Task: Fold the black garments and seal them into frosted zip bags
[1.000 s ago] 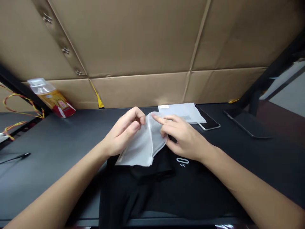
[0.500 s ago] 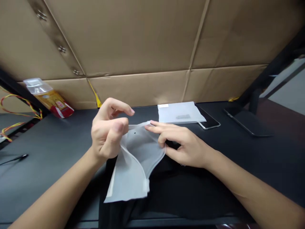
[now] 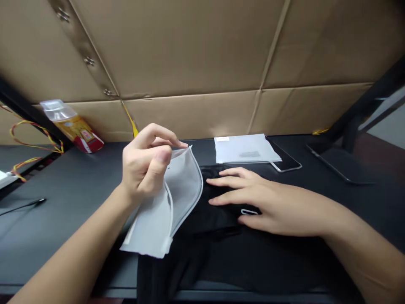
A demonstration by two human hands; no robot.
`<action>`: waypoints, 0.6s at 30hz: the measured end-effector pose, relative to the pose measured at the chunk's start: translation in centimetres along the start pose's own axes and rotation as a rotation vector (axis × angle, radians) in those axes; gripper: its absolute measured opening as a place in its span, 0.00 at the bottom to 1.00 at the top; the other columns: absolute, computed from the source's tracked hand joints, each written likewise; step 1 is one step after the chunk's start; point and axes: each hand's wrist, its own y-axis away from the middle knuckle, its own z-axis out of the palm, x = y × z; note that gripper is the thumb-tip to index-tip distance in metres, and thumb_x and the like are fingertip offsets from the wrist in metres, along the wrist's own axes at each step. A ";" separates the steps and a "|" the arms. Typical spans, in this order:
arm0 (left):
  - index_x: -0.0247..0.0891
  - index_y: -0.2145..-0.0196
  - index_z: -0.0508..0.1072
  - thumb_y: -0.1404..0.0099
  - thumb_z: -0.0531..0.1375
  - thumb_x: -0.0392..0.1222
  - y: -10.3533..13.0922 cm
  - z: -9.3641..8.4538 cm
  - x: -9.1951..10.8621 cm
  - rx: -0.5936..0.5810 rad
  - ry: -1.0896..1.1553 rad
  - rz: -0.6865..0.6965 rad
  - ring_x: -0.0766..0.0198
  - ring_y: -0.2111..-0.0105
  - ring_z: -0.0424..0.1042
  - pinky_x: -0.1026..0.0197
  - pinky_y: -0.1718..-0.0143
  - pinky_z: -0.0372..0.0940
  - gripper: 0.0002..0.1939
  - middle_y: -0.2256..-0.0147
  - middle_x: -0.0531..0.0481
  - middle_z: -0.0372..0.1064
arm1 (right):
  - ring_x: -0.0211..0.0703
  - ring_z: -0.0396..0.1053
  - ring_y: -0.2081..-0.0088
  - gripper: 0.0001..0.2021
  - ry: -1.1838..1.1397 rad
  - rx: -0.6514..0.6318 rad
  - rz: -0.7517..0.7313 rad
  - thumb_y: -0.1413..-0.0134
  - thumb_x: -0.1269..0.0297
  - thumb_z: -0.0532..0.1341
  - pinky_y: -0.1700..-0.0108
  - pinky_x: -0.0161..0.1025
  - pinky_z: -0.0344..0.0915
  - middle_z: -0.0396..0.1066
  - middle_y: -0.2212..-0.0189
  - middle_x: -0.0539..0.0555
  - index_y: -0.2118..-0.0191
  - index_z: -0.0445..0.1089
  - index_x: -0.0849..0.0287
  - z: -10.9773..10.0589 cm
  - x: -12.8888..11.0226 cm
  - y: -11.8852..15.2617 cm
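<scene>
My left hand (image 3: 150,162) grips a frosted zip bag (image 3: 186,185) near its top corner, with the thumb and fingers closed on it. The bag's mouth gapes toward the right, and its slider end hangs low at the front. Under the bag and to its right lies a black cloth item (image 3: 221,253), possibly a garment, spread on the table. My right hand (image 3: 253,196) rests on this black cloth with its fingers spread and nothing gripped. A small white-outlined mark (image 3: 249,212) shows on the cloth between its thumb and forefinger.
Toward the back, a second frosted bag (image 3: 243,147) lies partly over a phone (image 3: 286,158). Farther right is a dark flat stand base (image 3: 338,164). A bottle with a yellow and red label (image 3: 77,128) leans at the back left, near twisted wires (image 3: 38,124) and a black cable (image 3: 31,203).
My right hand has let go of the bag's edge and moved right, down onto the black cloth. The bag has swung left and up in my left hand.
</scene>
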 end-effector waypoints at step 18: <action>0.37 0.81 0.60 0.19 0.46 0.58 -1.2 -2.4 0.1 -0.137 -0.045 -0.227 0.63 0.65 0.78 0.58 0.64 0.76 0.35 0.62 0.45 0.72 | 0.46 0.68 0.32 0.25 -0.015 0.136 -0.369 0.34 0.71 0.66 0.24 0.46 0.55 0.72 0.34 0.57 0.33 0.69 0.59 4.9 -1.0 -4.0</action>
